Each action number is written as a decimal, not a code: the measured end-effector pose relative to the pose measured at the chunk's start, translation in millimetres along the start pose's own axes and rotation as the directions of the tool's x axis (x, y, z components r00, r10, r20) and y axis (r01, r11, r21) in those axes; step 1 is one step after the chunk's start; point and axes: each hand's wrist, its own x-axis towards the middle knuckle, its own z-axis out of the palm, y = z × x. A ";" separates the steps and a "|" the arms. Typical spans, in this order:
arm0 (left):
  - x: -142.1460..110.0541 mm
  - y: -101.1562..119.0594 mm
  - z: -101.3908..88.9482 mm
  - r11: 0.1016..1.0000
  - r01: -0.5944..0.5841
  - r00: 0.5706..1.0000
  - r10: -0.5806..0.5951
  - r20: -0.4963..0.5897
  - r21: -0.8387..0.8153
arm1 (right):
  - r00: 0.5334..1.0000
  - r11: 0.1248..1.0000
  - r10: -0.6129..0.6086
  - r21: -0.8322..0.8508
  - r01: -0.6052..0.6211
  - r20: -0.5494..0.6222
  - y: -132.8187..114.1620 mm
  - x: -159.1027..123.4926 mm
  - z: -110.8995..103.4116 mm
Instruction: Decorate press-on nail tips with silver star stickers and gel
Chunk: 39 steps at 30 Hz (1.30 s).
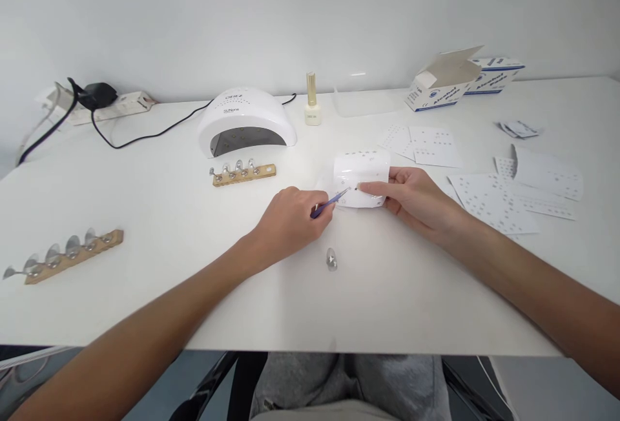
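My left hand (296, 219) is closed around slim blue-purple tweezers (325, 204), their metal point angled up and right onto a sticker sheet (361, 169). That white, glossy sheet with small star-like marks is bent in a curve. My right hand (409, 198) pinches it at the right, thumb on the front and fingers behind. Beside the thumb a small dark mark shows on the sheet. On the table below my hands lies a silvery false nail (331, 259) with a light star on it.
A white nail lamp (247, 117) stands behind a wooden nail stand (245, 175); another nail stand (75, 256) is at left. A polish bottle (312, 111), a clear tray (363, 104) and alcohol pad boxes (443, 85) line the back. More sticker sheets (494, 205) lie at right.
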 end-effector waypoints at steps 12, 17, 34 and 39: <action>-1.9 -0.9 0.1 1.000 -0.022 1.000 0.022 0.002 -0.003 | 0.999 0.997 0.030 0.069 -0.031 0.024 1.7 0.5 -4.8; -2.6 -0.5 2.0 1.000 -0.022 1.000 0.022 -0.008 -0.015 | 0.998 0.994 0.064 0.082 -0.065 0.009 1.8 1.1 -4.9; -2.0 0.7 2.7 1.000 -0.009 1.000 0.009 -0.010 -0.027 | 0.993 0.991 0.119 0.061 -0.118 -0.019 0.2 1.4 -2.5; -1.2 0.1 3.6 1.000 -0.013 1.000 0.013 -0.022 -0.020 | 0.994 0.992 0.109 0.066 -0.109 0.002 -0.2 0.7 -3.4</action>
